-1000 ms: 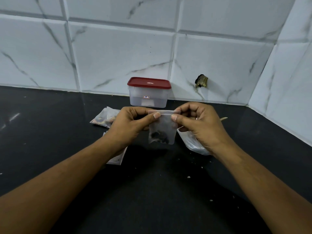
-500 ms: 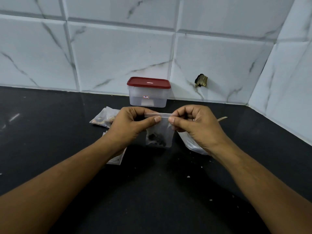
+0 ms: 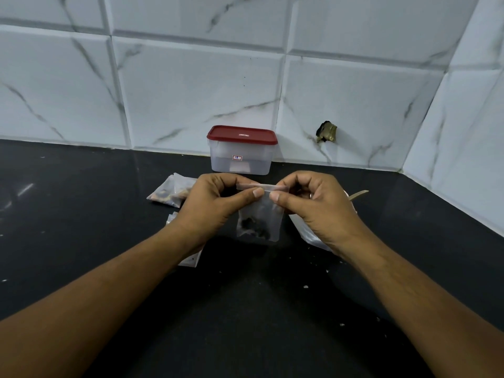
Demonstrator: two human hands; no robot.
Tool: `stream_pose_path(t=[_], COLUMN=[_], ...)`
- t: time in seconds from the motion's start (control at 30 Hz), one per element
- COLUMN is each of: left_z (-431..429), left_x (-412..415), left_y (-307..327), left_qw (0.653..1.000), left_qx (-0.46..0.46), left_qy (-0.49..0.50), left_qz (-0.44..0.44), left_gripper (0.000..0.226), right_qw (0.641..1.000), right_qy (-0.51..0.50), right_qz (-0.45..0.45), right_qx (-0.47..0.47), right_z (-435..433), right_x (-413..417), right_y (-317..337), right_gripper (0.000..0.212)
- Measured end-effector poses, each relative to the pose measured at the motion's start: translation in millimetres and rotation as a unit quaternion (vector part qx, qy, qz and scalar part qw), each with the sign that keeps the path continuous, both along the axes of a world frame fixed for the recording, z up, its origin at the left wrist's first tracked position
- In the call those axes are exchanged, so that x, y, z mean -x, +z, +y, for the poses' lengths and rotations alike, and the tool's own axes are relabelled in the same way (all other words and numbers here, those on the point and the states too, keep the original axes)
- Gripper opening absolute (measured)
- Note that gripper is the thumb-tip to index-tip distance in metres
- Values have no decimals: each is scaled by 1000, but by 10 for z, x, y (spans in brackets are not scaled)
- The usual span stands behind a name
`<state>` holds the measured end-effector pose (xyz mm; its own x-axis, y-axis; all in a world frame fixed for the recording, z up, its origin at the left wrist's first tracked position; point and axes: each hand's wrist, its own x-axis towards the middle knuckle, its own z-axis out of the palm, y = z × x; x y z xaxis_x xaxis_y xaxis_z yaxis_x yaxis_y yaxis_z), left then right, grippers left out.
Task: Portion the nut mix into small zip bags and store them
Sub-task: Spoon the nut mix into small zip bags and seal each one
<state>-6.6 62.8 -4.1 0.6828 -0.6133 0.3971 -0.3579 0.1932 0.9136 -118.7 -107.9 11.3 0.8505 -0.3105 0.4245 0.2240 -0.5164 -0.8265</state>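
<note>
A small clear zip bag (image 3: 259, 222) with dark nut mix at its bottom hangs upright above the black counter (image 3: 245, 309). My left hand (image 3: 212, 205) pinches its top strip from the left, thumb and fingers closed on it. My right hand (image 3: 316, 205) pinches the same strip from the right. The two thumbs nearly meet at the middle of the strip. Filled small bags (image 3: 170, 193) lie on the counter behind my left hand. A pale bag (image 3: 308, 230) lies under my right hand, mostly hidden.
A clear container with a red lid (image 3: 241, 150) stands against the tiled wall behind the hands. More flat bags (image 3: 189, 259) lie under my left wrist. A spoon-like handle (image 3: 358, 194) sticks out right of my right hand. Crumbs dot the counter; a side wall closes the right.
The bag hangs slightly lower than a second ago, and both thumbs have slid closer together along its top strip. The things on the counter have not moved.
</note>
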Motion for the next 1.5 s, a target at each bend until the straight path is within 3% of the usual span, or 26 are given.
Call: stream_pose_path(t=[0.23, 0.37, 0.53, 0.87, 1.13, 1.5], left_z=[3, -6, -9, -3, 5, -9], left_x=[-40, -57, -38, 34, 8, 42], left_y=[-3, -28, 11, 1, 5, 1], left_qw=[999, 998, 997, 1000, 1000, 999], left_qx=[23, 21, 42, 7, 5, 16], left_qy=[28, 36, 26, 3, -7, 2], left_qz=[41, 48, 67, 31, 27, 42], left_gripper=[16, 8, 3, 30, 19, 31], right_qw=[1000, 1000, 997, 1000, 1000, 999], right_qy=[-17, -26, 5, -16, 7, 2], right_qz=[-3, -8, -5, -17, -6, -16], right_qx=[-9, -14, -71, -14, -25, -40], right_z=[-18, -8, 37, 3, 42, -8], right_x=[6, 8, 17, -5, -16, -11], right_y=[15, 7, 30, 0, -3, 9], right_gripper=[1, 1, 19, 3, 7, 5])
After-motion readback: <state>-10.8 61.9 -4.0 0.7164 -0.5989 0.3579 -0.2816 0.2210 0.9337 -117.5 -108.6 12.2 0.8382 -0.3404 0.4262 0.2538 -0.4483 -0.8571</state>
